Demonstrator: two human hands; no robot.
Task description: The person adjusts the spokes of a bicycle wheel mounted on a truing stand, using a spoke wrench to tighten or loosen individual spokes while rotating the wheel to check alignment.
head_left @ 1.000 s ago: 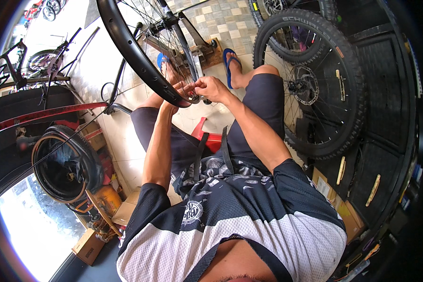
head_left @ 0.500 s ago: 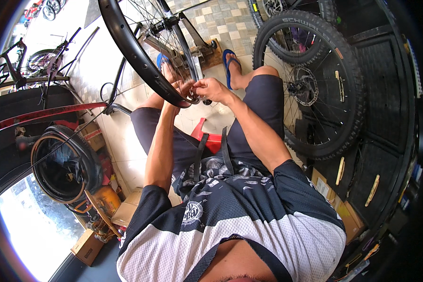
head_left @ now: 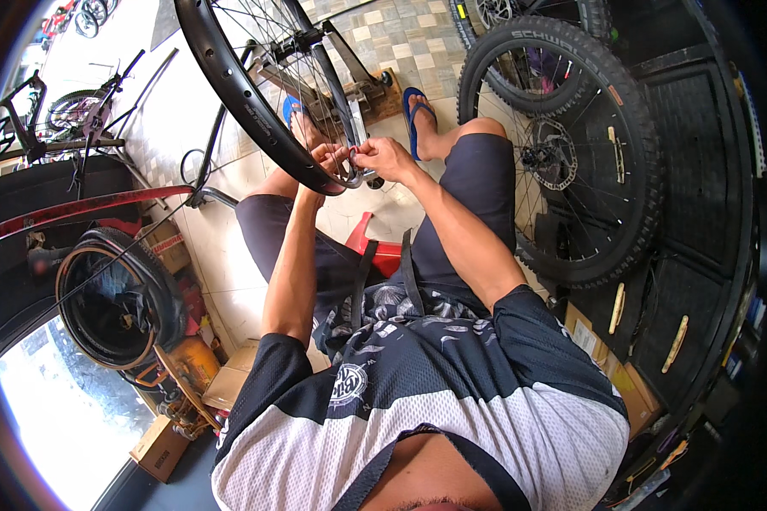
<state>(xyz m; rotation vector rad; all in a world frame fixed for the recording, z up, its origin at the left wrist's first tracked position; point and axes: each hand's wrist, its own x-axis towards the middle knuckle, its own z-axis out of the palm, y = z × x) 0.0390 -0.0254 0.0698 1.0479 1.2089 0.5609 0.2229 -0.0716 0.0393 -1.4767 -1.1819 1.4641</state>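
A black bicycle wheel rim (head_left: 256, 128) with spokes and no tyre is held in a metal wheel truing stand (head_left: 360, 119). Both my hands meet at the part of the rim closest to me. My left hand (head_left: 329, 157) is closed on the inner side of the rim among the spokes, its fingertips partly hidden. From the right, my right hand (head_left: 385, 159) pinches a small red piece (head_left: 354, 152) beside the spokes, next to the stand's upright arm. The exact kind of that red piece is too small to tell.
Wheels with knobbly tyres (head_left: 626, 213) lean against a black cabinet (head_left: 686, 170) on the right. A red stool (head_left: 382, 255) shows between my legs. Tyres (head_left: 166, 289) and cardboard boxes (head_left: 158, 447) stand at left. A bike frame (head_left: 102, 119) is farther off.
The wheel has turned a little, shifting the rim's holes and markings. A red piece now shows between my right fingertips. Both hands stay at nearly the same place.
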